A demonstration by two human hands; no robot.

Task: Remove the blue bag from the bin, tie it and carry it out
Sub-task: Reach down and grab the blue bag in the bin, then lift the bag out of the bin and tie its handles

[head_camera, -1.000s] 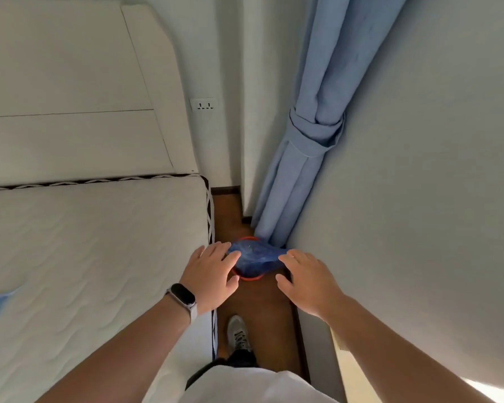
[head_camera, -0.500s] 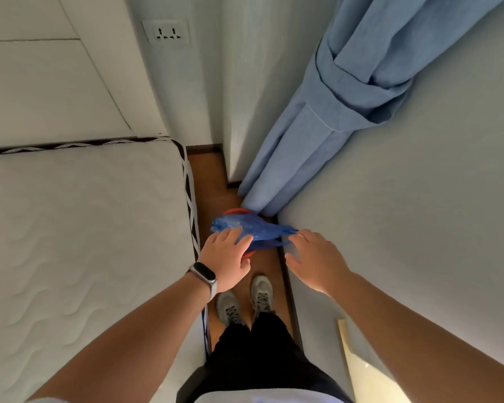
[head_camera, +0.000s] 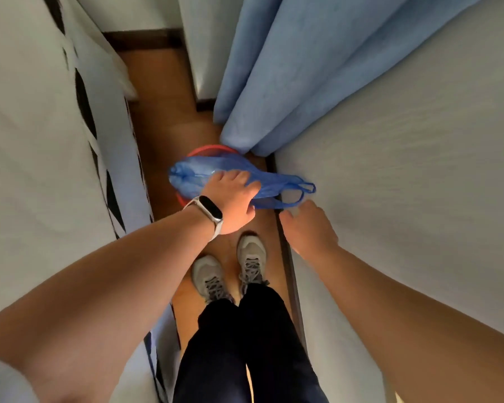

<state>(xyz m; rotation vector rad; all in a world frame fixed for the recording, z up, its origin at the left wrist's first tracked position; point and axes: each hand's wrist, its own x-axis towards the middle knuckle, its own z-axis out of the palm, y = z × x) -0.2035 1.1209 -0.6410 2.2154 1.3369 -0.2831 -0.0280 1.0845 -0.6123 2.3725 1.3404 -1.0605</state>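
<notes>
A blue plastic bag [head_camera: 195,173] sits in a small red bin [head_camera: 207,149] on the wooden floor, between the bed and the wall. The bag's handles [head_camera: 298,191] stretch out to the right. My left hand [head_camera: 233,196], with a watch on the wrist, is closed on the bag's right part, over the bin. My right hand [head_camera: 309,228] hangs just below the handle loops, close to the wall; its fingertips look empty. Most of the bin is hidden under the bag and my hand.
A white mattress [head_camera: 41,141] with black-patterned edging bounds the narrow floor strip on the left. A grey wall [head_camera: 405,170] bounds it on the right. A blue curtain [head_camera: 288,68] hangs down to the bin's far side. My two shoes [head_camera: 230,271] stand right behind the bin.
I have stepped closer and leaned over the bin. My left hand has gone from touching the bag to gripping it. The bag's handles are now pulled out to the right.
</notes>
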